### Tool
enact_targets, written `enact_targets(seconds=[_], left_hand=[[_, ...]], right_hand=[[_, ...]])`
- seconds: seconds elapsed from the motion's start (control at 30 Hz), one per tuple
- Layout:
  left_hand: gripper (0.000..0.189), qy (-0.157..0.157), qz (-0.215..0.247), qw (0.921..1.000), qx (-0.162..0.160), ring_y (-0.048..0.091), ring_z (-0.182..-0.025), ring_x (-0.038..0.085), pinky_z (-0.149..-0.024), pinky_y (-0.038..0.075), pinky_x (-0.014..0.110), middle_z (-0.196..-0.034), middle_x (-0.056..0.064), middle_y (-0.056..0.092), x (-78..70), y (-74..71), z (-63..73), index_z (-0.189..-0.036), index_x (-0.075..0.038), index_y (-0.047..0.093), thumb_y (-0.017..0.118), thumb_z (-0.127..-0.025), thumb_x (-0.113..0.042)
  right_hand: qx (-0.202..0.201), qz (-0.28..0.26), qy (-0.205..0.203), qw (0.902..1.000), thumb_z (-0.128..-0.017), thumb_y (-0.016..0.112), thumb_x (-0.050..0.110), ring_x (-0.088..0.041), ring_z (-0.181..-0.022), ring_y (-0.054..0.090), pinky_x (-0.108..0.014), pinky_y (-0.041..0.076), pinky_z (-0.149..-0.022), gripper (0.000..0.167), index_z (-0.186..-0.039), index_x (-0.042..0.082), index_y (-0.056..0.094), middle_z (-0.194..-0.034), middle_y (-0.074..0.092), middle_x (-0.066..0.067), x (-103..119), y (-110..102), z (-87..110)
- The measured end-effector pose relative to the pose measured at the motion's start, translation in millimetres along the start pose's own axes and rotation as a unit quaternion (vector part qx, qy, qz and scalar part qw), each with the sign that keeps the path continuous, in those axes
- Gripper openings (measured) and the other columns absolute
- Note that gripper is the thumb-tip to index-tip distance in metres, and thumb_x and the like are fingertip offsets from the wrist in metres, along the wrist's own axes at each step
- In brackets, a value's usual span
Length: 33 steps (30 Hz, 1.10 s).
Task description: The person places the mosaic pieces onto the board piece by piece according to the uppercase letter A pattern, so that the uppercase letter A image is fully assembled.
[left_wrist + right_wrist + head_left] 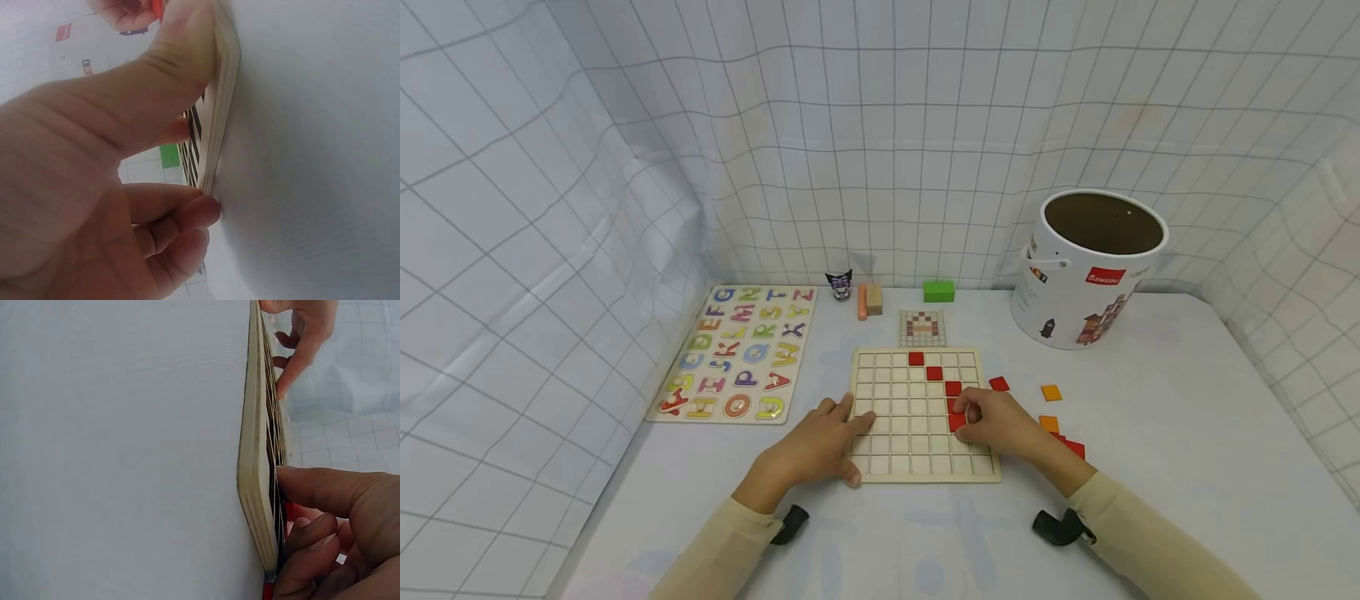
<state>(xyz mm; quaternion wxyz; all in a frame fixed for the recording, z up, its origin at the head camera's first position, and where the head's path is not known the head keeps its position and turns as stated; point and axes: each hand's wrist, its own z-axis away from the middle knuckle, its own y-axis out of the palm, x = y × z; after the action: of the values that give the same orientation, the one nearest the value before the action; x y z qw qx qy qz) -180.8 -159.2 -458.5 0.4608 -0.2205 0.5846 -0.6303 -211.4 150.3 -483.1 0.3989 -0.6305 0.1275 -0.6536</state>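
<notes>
A pale wooden grid board (898, 433) lies flat on the table. Red square tiles sit in some of its cells, stepping down rightward from a top tile (916, 358). My left hand (820, 442) rests along the board's left edge, thumb at the near corner and index finger across the cells; the left wrist view shows the thumb (187, 56) against the rim. Over the right-hand cells, my right hand (996, 421) has curled fingers and pinches a red tile (957, 422) at the grid. Those fingers partly hide the tile above it.
Loose red tiles (1075, 449) and orange tiles (1051, 392) lie right of the board. Behind it are a pattern card (922, 329), a green block (938, 292), wooden pieces (874, 300) and a small figurine (839, 286). An alphabet puzzle (733, 354) lies left; a white bucket (1075, 292) stands back right.
</notes>
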Motion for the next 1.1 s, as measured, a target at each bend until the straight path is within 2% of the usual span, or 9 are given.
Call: enact_targets(seconds=[0.37, 0.5, 0.6, 0.7, 0.8, 0.9, 1.0, 1.1], left_hand=[[0.095, 0.005, -0.007, 1.0, 0.001, 0.044, -0.132, 0.04, -0.111, 0.038, 0.054, -0.16, 0.027, 0.034, 1.0, -1.2, 0.0, -0.152, -0.014, 0.05, 0.087, -0.071, -0.045], [0.095, 0.004, -0.009, 0.9999, 0.001, 0.044, -0.131, 0.04, -0.11, 0.038, 0.054, -0.159, 0.027, 0.034, 1.2, -0.6, 0.2, -0.152, -0.014, 0.05, 0.087, -0.07, -0.045], [0.095, 0.005, -0.01, 0.9999, 0.003, 0.044, -0.132, 0.041, -0.11, 0.038, 0.054, -0.159, 0.028, 0.034, 1.1, -0.3, 0.6, -0.152, -0.014, 0.05, 0.087, -0.07, -0.046], [0.095, 0.007, -0.012, 0.9999, 0.004, 0.044, -0.132, 0.041, -0.111, 0.038, 0.054, -0.159, 0.028, 0.034, 1.2, -0.1, 0.7, -0.152, -0.015, 0.049, 0.087, -0.071, -0.046], [0.096, 0.005, -0.012, 0.9999, 0.004, 0.043, -0.134, 0.041, -0.111, 0.037, 0.054, -0.16, 0.028, 0.033, 1.7, -0.1, 1.2, -0.153, -0.015, 0.049, 0.086, -0.071, -0.047], [0.096, 0.002, -0.008, 1.0, 0.004, 0.043, -0.134, 0.04, -0.112, 0.037, 0.054, -0.161, 0.027, 0.032, 1.4, -0.1, 1.4, -0.153, -0.015, 0.049, 0.086, -0.071, -0.047], [0.096, -0.001, -0.005, 1.0, 0.005, 0.043, -0.133, 0.04, -0.112, 0.037, 0.054, -0.161, 0.026, 0.032, 1.2, 0.3, 1.3, -0.153, -0.015, 0.048, 0.087, -0.071, -0.046], [0.096, 0.0, -0.005, 1.0, 0.006, 0.043, -0.134, 0.041, -0.111, 0.037, 0.055, -0.161, 0.026, 0.032, 0.7, 1.6, 0.1, -0.153, -0.015, 0.049, 0.086, -0.07, -0.046]], right_hand=[[-0.001, 0.002, 0.007, 1.0, -0.083, 0.084, 0.016, -0.017, -0.072, 0.052, -0.025, 0.038, -0.057, 0.026, -0.099, 0.018, 0.065, -0.078, 0.055, -0.001, -1, 0, -1.3], [0.004, -0.011, -0.013, 0.9999, -0.083, 0.086, 0.021, -0.017, -0.072, 0.052, -0.025, 0.039, -0.059, 0.028, -0.102, 0.018, 0.066, -0.079, 0.055, 0.0, -2, -5, 1.2], [0.021, -0.049, -0.045, 0.9976, -0.087, 0.082, 0.022, -0.019, -0.076, 0.053, -0.027, 0.043, -0.061, 0.03, -0.112, 0.013, 0.067, -0.084, 0.056, -0.003, -6, -23, 5.2], [0.024, -0.101, -0.057, 0.993, -0.091, 0.078, 0.023, -0.024, -0.078, 0.055, -0.029, 0.047, -0.06, 0.039, -0.124, 0.008, 0.064, -0.09, 0.056, -0.006, -18, -52, 9.7], [-0.009, -0.154, -0.05, 0.9867, -0.095, 0.074, 0.021, -0.03, -0.078, 0.056, -0.032, 0.052, -0.062, 0.045, -0.133, 0.005, 0.059, -0.099, 0.056, -0.012, -35, -85, 13.4], [-0.043, -0.188, -0.033, 0.9807, -0.096, 0.072, 0.019, -0.029, -0.09, 0.059, -0.03, 0.055, -0.073, 0.049, -0.139, 0.004, 0.053, -0.114, 0.056, -0.017, -52, -108, 14.1], [-0.032, -0.204, -0.02, 0.9783, -0.096, 0.07, 0.016, -0.028, -0.108, 0.056, -0.028, 0.054, -0.086, 0.056, -0.146, 0.004, 0.048, -0.132, 0.054, -0.022, -64, -116, 8.9], [-0.002, -0.202, 0.006, 0.9793, -0.094, 0.071, 0.016, -0.031, -0.118, 0.053, -0.028, 0.053, -0.091, 0.061, -0.149, 0.006, 0.046, -0.143, 0.051, -0.022, -68, -112, -0.1]])
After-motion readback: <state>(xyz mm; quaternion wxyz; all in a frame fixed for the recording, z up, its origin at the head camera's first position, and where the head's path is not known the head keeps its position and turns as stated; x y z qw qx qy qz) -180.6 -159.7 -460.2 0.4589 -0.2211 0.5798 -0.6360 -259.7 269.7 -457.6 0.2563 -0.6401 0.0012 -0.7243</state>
